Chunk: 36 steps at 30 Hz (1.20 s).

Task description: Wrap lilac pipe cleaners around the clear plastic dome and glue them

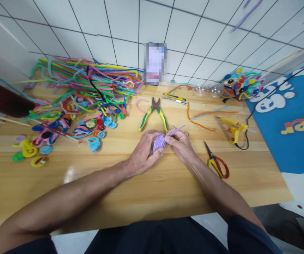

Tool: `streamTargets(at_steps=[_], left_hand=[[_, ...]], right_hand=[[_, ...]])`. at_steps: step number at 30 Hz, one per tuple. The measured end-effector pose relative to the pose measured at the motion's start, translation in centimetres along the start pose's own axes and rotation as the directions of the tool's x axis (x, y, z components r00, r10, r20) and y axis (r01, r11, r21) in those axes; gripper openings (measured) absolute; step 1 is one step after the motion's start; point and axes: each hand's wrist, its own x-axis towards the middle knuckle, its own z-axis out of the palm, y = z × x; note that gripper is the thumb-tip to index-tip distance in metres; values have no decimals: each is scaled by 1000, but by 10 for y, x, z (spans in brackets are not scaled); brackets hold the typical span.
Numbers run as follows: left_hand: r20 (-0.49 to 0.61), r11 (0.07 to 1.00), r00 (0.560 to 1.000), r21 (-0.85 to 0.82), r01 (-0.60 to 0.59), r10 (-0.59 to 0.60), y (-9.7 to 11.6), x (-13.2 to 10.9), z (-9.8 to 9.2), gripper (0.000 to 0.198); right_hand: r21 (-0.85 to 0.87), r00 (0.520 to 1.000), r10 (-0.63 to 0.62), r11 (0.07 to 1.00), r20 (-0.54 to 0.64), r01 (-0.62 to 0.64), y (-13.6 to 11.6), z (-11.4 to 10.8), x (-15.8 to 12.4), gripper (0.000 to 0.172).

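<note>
Between my hands is a small bundle of purple pipe cleaner [158,142], wound in side-by-side turns. My left hand [144,151] is closed round its left side, thumb along the lower edge. With thumb and forefinger my right hand [180,143] pinches the purple strand at the bundle's right edge, and its loose end [177,130] sticks out up and to the right. What lies under the windings is hidden. Just beyond my hands, green-and-yellow pliers [156,106] rest with their handles spread towards me. Scissors [217,163] with red and yellow handles lie right of my right forearm.
Many coloured pipe cleaners [88,79] are heaped at the back left, with small coiled pieces [93,144] in front. A phone [155,63] leans on the tiled wall. A yellow glue gun [232,128] with a black cord and a utility knife [174,97] lie to the right.
</note>
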Motion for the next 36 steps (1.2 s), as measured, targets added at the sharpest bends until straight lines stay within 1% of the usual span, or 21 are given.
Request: streamTargets(at_steps=[4, 10, 16, 18, 22, 24, 32, 36], left_hand=[[17, 1000, 1000, -7, 10, -10, -1, 0, -1, 42], [19, 1000, 1000, -18, 12, -11, 0, -1, -1, 43], [44, 999, 999, -42, 33, -31, 0, 0, -2, 41], [43, 998, 999, -55, 31, -29, -2, -1, -1, 46], [25, 998, 1000, -62, 10, -9, -6, -3, 1, 64], [26, 998, 1000, -59, 11, -10, -6, -3, 1, 68], [48, 998, 998, -46, 36, -34, -9, -4, 1, 67], [55, 999, 998, -37, 21, -19, -7, -4, 0, 62]], right_hand=[[10, 1000, 18, 1000, -4, -18, 0, 1, 0, 51], [26, 1000, 14, 1000, -6, -14, 1, 1, -1, 50], [28, 1000, 19, 999, 0, -19, 1, 1, 0, 49], [27, 1000, 13, 1000, -6, -13, 1, 2, 0, 48], [29, 1000, 12, 1000, -5, -11, 1, 2, 0, 47], [28, 1000, 11, 1000, -2, -10, 2, 2, 0, 47], [23, 1000, 7, 1000, 12, -8, 2, 1, 1, 49], [13, 1000, 4, 1000, 6, -4, 2, 1, 1, 50]])
